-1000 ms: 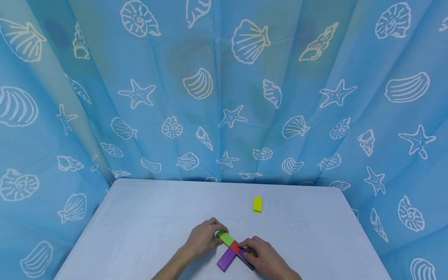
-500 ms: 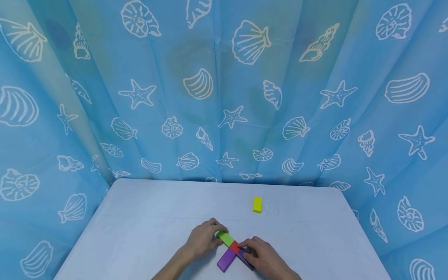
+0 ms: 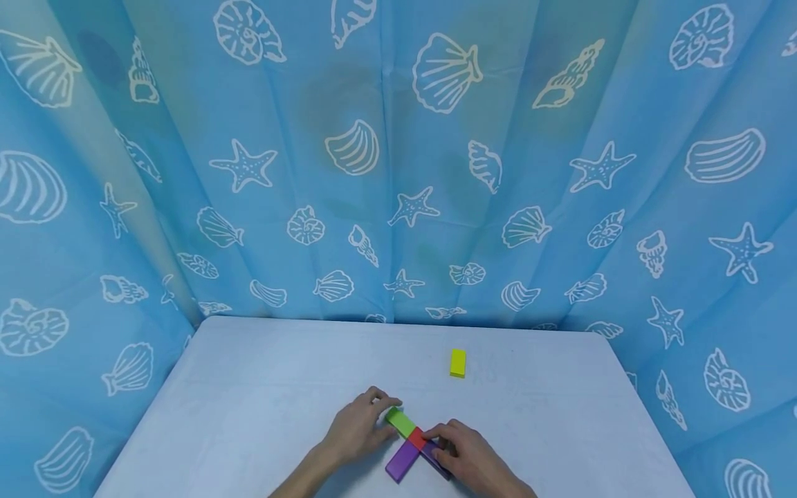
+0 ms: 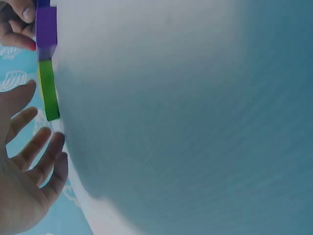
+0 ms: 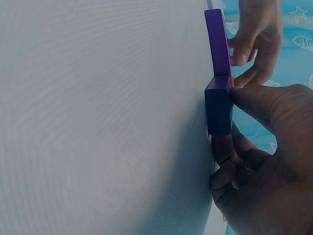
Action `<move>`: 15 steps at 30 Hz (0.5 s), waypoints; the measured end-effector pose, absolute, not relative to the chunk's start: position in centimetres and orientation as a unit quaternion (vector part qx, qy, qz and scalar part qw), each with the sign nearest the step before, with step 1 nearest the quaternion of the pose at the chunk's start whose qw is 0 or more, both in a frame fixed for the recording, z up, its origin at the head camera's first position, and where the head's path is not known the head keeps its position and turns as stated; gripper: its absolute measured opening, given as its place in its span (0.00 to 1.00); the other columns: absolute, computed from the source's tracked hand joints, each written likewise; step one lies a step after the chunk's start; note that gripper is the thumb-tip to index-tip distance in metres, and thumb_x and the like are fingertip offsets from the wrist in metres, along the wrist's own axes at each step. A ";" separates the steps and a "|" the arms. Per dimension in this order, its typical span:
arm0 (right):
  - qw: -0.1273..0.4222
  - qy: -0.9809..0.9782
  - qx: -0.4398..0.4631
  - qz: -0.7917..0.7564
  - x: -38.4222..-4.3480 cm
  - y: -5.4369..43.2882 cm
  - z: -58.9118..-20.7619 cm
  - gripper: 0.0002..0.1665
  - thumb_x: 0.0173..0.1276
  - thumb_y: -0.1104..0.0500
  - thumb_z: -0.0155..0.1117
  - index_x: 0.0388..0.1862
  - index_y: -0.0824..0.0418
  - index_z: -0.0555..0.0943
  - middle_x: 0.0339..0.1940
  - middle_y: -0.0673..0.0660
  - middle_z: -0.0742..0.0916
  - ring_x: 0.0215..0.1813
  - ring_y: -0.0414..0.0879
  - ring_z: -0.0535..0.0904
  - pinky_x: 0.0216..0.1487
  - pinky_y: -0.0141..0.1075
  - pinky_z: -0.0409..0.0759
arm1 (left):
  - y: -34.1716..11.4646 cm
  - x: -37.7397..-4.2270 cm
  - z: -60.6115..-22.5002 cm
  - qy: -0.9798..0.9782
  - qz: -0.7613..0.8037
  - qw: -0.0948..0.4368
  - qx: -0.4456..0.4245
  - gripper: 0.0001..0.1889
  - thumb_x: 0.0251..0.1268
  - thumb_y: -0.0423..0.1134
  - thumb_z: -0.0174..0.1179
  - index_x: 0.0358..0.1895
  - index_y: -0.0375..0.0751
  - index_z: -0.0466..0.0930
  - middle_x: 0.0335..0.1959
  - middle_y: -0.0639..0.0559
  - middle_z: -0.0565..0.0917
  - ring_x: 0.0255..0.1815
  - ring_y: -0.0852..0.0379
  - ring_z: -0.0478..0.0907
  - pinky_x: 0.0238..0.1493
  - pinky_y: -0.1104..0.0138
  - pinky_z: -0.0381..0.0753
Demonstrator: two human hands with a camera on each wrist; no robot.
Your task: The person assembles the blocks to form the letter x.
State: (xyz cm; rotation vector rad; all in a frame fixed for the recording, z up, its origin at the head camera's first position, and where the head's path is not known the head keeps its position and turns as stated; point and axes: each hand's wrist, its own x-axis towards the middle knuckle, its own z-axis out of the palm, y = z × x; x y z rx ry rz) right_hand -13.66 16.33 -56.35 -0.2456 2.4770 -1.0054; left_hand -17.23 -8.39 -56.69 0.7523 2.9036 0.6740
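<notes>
Your left grip (image 3: pixel 356 429) stands apart, fingers spread just beside the green block (image 3: pixel 400 422), which it pinched a moment ago; the block lies unheld, its end against the red block (image 3: pixel 416 438), so its placing appears finished. Your right grip (image 3: pixel 470 456) is clamped on the dark purple block (image 5: pixel 218 112), at the red block's other end. The lighter purple block (image 3: pixel 402 461) branches toward you; farther out on the bench (image 3: pixel 280 373) lies the yellow block (image 3: pixel 458 362).

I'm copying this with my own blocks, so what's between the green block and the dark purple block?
A red block lies between the green block and the dark purple block; the head view shows it.
</notes>
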 end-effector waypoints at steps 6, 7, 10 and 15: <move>0.226 0.898 -0.097 -0.366 -13.5 16.5 -56.4 0.16 0.73 0.54 0.63 0.58 0.47 0.83 0.39 0.47 0.78 0.39 0.44 0.74 0.38 0.35 0.74 | -7.9 -16.0 -55.8 0.946 0.209 0.045 0.245 0.25 0.63 0.60 0.66 0.63 0.61 0.79 0.57 0.56 0.76 0.55 0.55 0.76 0.49 0.59 0.80; 0.226 0.898 -0.097 -0.365 -13.5 16.5 -56.4 0.16 0.74 0.54 0.63 0.59 0.47 0.82 0.39 0.47 0.78 0.39 0.44 0.74 0.38 0.35 0.74 | -7.8 -15.8 -55.7 0.946 0.206 0.048 0.243 0.26 0.63 0.60 0.66 0.63 0.61 0.79 0.57 0.56 0.76 0.55 0.55 0.76 0.49 0.58 0.80; 0.227 0.897 -0.098 -0.366 -13.5 16.5 -56.4 0.16 0.74 0.54 0.62 0.59 0.47 0.82 0.39 0.47 0.79 0.39 0.44 0.74 0.38 0.35 0.74 | -7.6 -15.5 -55.6 0.947 0.203 0.053 0.242 0.26 0.61 0.62 0.66 0.62 0.62 0.79 0.58 0.56 0.76 0.54 0.55 0.75 0.49 0.58 0.80; 0.228 0.897 -0.095 -0.367 -13.6 16.5 -56.4 0.16 0.73 0.54 0.63 0.58 0.47 0.82 0.39 0.47 0.79 0.38 0.44 0.74 0.38 0.36 0.74 | -7.4 -15.3 -55.6 0.950 0.193 0.055 0.241 0.25 0.59 0.61 0.68 0.60 0.64 0.81 0.57 0.57 0.76 0.54 0.55 0.76 0.48 0.59 0.80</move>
